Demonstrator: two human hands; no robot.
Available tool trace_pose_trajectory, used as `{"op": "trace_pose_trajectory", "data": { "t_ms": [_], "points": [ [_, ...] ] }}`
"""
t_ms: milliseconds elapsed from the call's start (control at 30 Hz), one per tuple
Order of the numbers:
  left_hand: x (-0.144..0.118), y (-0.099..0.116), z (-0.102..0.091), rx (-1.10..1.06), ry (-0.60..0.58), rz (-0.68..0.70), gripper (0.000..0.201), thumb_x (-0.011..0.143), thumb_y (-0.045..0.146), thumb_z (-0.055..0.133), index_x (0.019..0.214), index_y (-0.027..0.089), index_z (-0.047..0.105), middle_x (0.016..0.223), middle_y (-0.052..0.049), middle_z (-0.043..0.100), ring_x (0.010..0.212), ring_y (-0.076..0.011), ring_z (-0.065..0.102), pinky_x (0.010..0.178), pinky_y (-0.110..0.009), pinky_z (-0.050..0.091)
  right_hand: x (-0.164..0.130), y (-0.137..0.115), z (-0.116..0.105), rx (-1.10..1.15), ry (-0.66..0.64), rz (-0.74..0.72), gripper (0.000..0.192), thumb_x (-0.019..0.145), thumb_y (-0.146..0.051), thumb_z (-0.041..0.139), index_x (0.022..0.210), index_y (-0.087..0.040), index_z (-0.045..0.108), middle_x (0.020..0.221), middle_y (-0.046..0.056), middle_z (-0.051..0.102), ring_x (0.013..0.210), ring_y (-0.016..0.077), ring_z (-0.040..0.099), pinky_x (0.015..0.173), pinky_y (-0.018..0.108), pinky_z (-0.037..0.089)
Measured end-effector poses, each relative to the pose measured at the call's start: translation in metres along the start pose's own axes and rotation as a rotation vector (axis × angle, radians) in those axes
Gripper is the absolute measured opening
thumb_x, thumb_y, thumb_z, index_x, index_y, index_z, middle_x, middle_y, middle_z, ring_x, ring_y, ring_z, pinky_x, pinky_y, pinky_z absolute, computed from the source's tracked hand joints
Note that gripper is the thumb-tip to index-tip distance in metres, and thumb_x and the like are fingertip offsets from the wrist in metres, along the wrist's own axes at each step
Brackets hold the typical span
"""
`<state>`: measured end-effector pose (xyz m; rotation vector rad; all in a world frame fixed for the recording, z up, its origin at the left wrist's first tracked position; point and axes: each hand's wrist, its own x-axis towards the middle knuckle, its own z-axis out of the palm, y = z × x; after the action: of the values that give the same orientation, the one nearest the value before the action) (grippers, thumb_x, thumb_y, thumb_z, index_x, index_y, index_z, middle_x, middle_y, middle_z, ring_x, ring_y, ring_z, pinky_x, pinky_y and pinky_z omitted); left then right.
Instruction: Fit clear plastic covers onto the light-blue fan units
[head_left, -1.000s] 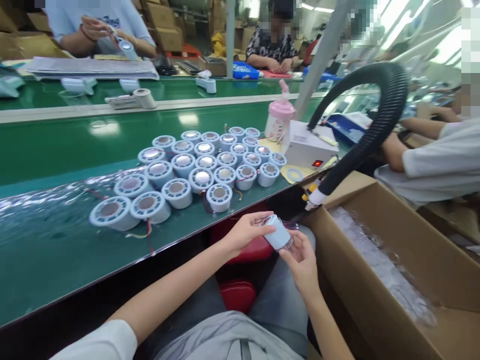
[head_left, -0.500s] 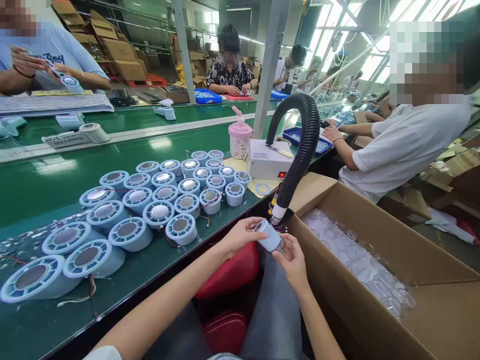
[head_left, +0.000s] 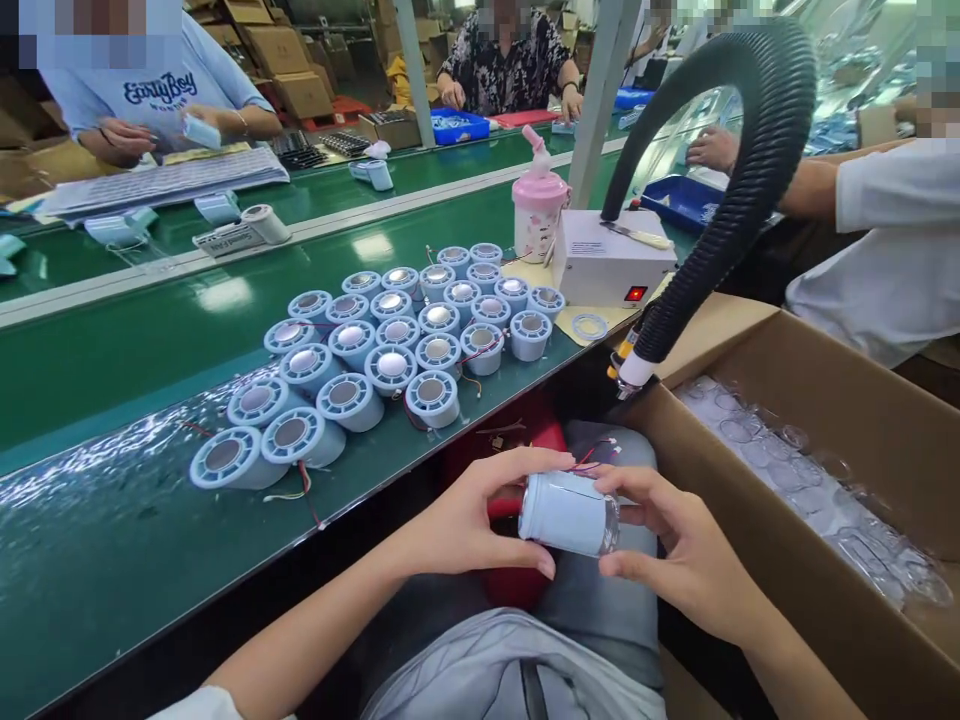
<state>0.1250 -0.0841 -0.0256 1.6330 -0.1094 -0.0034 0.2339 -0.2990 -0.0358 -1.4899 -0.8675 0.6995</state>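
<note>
Over my lap I hold a pale blue cylinder part [head_left: 564, 512] on its side, a clear cap on its right end and thin red wires trailing from it. My left hand [head_left: 469, 512] wraps its left end. My right hand [head_left: 679, 555] pinches the capped end. Several matching round blue parts [head_left: 390, 345] with metal discs on top stand grouped on the green belt [head_left: 112, 350] ahead of me.
A cardboard box [head_left: 840, 420] of clear plastic caps [head_left: 802, 480] stands at my right. A black ribbed hose [head_left: 750, 180] arches over it from a white box [head_left: 607, 265] with a red switch. A pink bottle [head_left: 536, 210] stands behind. Other people work across the belt and at right.
The part has come down toward my lap and now lies sideways between both hands. My view has tilted down and closer.
</note>
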Motion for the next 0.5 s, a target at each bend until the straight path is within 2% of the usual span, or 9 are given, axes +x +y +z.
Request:
{"op": "trace_pose_trajectory", "data": {
  "t_ms": [200, 500],
  "points": [
    [-0.008, 0.007, 0.001, -0.019, -0.002, 0.083, 0.080, 0.061, 0.012, 0.085, 0.132, 0.032, 0.055, 0.136, -0.008, 0.055, 0.128, -0.0251, 0.051, 0.097, -0.033, 0.052, -0.004, -0.012, 0.004, 0.078, -0.029, 0.116, 0.039, 0.080, -0.034, 0.076, 0.115, -0.036, 0.059, 0.118, -0.001, 0.058, 0.106, 0.0167, 0.059, 0.087, 0.022, 0.054],
    [-0.011, 0.007, 0.001, 0.013, -0.017, 0.142, 0.083, 0.059, 0.010, 0.086, 0.132, 0.032, 0.055, 0.137, -0.007, 0.056, 0.129, -0.0237, 0.051, 0.100, -0.031, 0.050, -0.003, -0.026, 0.009, 0.272, -0.016, 0.323, 0.042, 0.077, -0.044, 0.076, 0.111, -0.028, 0.057, 0.106, 0.002, 0.066, 0.091, 0.0157, 0.063, 0.074, 0.021, 0.054]
  ]
}}
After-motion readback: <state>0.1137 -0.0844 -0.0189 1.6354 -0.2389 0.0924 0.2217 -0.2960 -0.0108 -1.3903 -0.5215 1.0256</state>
